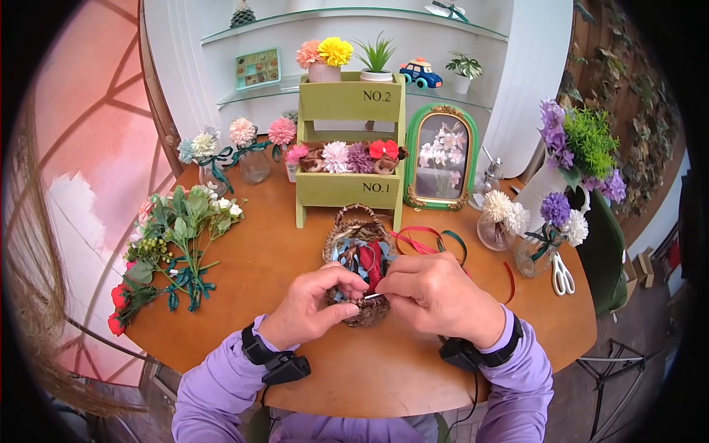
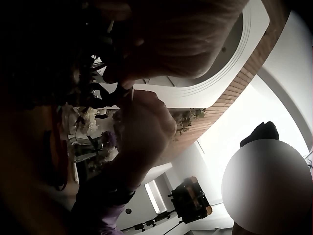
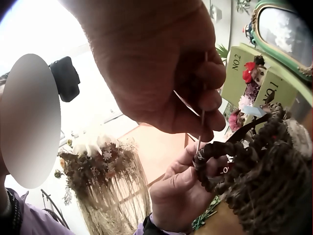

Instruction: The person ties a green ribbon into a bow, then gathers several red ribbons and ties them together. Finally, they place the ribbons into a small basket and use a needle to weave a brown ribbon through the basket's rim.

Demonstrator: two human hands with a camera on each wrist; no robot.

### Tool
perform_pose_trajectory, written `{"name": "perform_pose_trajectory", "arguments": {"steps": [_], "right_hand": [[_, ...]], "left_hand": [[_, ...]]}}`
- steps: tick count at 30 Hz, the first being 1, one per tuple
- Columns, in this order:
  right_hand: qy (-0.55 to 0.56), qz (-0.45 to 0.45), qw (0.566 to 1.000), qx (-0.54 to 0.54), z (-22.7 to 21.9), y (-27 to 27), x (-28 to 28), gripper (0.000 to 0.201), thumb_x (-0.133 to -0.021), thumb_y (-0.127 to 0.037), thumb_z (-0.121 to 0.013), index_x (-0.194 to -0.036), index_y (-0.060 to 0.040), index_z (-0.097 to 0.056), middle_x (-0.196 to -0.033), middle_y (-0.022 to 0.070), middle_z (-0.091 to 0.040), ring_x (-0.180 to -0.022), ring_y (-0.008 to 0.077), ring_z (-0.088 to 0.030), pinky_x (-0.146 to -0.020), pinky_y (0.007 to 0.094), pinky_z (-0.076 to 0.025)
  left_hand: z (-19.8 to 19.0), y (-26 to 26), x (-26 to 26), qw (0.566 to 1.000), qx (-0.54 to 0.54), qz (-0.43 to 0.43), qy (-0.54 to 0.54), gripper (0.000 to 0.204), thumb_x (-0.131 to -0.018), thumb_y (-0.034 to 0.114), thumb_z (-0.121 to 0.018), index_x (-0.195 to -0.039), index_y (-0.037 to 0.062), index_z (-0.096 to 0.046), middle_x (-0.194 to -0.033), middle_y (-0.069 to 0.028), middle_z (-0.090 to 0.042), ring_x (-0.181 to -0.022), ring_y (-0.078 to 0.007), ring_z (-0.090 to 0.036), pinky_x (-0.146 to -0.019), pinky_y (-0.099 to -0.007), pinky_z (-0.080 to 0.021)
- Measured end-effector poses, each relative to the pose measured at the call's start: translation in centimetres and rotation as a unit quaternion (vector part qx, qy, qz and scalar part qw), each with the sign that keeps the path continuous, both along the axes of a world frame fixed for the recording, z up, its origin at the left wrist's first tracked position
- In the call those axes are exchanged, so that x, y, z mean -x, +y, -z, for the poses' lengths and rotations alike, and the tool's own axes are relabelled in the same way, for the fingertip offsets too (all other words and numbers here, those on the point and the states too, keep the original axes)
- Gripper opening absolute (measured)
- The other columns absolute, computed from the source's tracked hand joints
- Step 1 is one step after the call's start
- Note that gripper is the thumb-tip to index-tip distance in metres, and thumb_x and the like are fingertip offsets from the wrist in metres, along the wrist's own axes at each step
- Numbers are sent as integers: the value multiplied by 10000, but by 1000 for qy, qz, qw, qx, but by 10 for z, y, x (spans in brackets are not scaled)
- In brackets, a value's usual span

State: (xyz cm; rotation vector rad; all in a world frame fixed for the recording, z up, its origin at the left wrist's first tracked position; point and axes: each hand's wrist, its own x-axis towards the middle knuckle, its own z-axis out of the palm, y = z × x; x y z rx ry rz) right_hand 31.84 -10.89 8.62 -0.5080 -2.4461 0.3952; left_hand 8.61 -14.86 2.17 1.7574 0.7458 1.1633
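Note:
A small brown woven basket (image 1: pixel 369 317) with a braided handle stands in front of me, filled with red ribbon (image 1: pixel 371 260) and light blue ribbon pieces. My left hand (image 1: pixel 310 299) grips the basket's near rim between thumb and fingers. Just right of it, my right hand (image 1: pixel 443 292) pinches a thin pale stick (image 3: pixel 202 120). In the right wrist view the stick's lower end meets the dark braided rim (image 3: pixel 200 159), right beside the left fingers. The left wrist view is very dark.
Behind the basket stands a green two-tier planter (image 1: pixel 349 188), with a green picture frame (image 1: pixel 442 159) beside it. Artificial flowers (image 1: pixel 181 229) lie at the left. Loose ribbons (image 1: pixel 421 235), flower vases (image 1: pixel 533 255) and white scissors (image 1: pixel 563 275) are at the right.

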Motion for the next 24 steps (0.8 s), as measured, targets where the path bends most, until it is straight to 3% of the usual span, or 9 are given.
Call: {"name": "perform_pose_trajectory", "arguments": {"steps": [4, 13, 20, 24], "right_hand": [[-22, 3, 1000, 0, 2, 1, 0, 106, -713, -33, -603, -795, -12, -666, -722, 123, -575, -642, 322, -601, -556, 423, -476], [67, -60, 996, 20, 24, 2, 17, 151, -789, 15, -602, -938, 0, -625, -804, 147, -557, -677, 363, -589, -581, 437, -476], [114, -16, 991, 66, 37, 2, 24, 94, -849, -7, -601, -943, 0, -593, -805, 171, -548, -726, 388, -586, -620, 438, -476], [170, 3, 983, 73, 40, 5, 25, 99, -861, -20, -612, -957, -9, -594, -819, 165, -557, -729, 371, -589, -635, 418, -481]], "left_hand": [[-1, 1, -1, 1000, -17, -10, 3, 277, -817, -10, -682, -1086, -31, -623, -969, -79, -596, -898, -156, -567, -839, -298, -468], [3, 3, 3, 1000, 4, 8, -24, 382, -784, -29, -739, -1130, -60, -581, -1023, -84, -579, -959, -167, -539, -875, -317, -442], [-7, 8, 11, 999, 9, -9, -52, 375, -787, -19, -739, -1133, -32, -596, -1023, -66, -592, -965, -146, -557, -901, -297, -451], [-13, 13, 20, 997, -23, -28, -65, 318, -781, 4, -746, -1069, -29, -615, -1014, -87, -619, -953, -177, -575, -888, -318, -460]]}}
